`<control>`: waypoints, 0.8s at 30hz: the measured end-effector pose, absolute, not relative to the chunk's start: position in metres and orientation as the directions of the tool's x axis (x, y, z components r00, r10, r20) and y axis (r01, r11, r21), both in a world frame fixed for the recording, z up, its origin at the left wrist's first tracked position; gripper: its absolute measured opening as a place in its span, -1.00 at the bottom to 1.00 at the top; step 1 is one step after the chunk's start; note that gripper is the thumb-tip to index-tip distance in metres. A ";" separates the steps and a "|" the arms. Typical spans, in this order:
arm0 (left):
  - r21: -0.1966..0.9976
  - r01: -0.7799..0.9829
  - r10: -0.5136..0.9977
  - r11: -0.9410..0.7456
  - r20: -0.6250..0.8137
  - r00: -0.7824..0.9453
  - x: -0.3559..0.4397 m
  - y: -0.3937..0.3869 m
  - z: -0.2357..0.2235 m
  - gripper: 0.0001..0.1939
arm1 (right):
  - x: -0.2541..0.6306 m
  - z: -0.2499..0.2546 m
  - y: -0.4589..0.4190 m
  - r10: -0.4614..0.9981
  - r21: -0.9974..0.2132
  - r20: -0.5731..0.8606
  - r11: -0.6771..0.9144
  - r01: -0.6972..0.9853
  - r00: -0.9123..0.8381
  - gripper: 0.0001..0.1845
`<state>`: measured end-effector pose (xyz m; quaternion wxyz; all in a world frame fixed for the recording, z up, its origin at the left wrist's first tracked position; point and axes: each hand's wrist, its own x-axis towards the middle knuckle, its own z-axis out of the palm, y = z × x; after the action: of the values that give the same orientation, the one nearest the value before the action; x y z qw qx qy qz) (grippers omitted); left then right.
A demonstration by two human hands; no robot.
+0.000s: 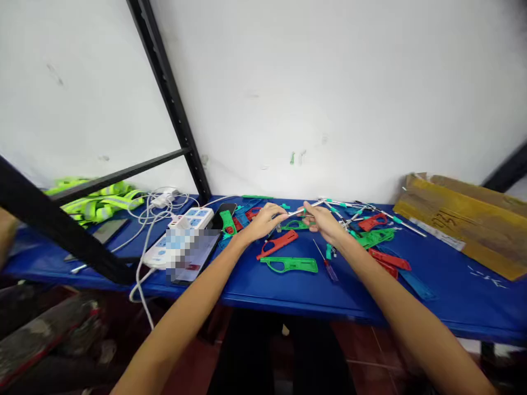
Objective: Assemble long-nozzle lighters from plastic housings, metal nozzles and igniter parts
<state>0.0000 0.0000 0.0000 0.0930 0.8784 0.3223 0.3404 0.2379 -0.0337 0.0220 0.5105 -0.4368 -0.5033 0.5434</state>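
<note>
Silver, the rod (295,212) spans from my left hand (264,221) to my right hand (324,223), fingertips of both pinching it above the table (257,285); I judge it light, stiff, slick, best held near its ends.

One cardboard box (465,225), one screwdriver (330,271), one white power strip (198,218) and one dark phone (228,207) share one blue table (457,302). There are at least four green casings (302,264), at least four red casings (283,241) and at least two blue casings (417,282). The silver rods (413,228) number several, too tangled to count exactly, and the yellow reflective clothing (113,203) makes one heap
</note>
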 end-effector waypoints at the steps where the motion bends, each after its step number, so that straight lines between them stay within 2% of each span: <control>1: 0.386 0.515 0.639 -0.765 0.552 0.535 -0.001 -0.001 0.002 -0.62 | 0.243 0.025 -0.033 0.995 -0.993 0.040 0.030 -0.112 -0.088 -0.39; 7: 0.414 0.544 0.669 -0.730 0.597 0.443 -0.008 -0.003 0.011 -0.52 | 0.267 0.039 -0.030 0.995 -0.989 0.099 0.097 -0.111 -0.014 -0.35; 13: 0.416 0.494 0.643 -0.763 0.567 0.516 0.001 -0.012 0.008 -0.56 | 0.269 0.044 -0.031 0.983 -0.979 0.182 0.184 -0.084 0.040 -0.26; 20: 0.379 0.419 0.564 -0.825 0.593 0.574 0.011 -0.031 0.017 -0.60 | 0.254 0.048 -0.044 0.971 -0.971 0.239 0.239 -0.011 -0.027 -0.23; 24: 0.345 0.348 0.490 -0.872 0.624 0.609 0.012 -0.038 0.023 -0.64 | 0.258 0.055 -0.048 0.961 -0.961 0.275 0.275 -0.007 -0.009 -0.23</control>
<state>0.0122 -0.0376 0.0231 0.0945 0.8919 0.2350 0.3746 0.2575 -0.0483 0.0545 0.5634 -0.4218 -0.5658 0.4295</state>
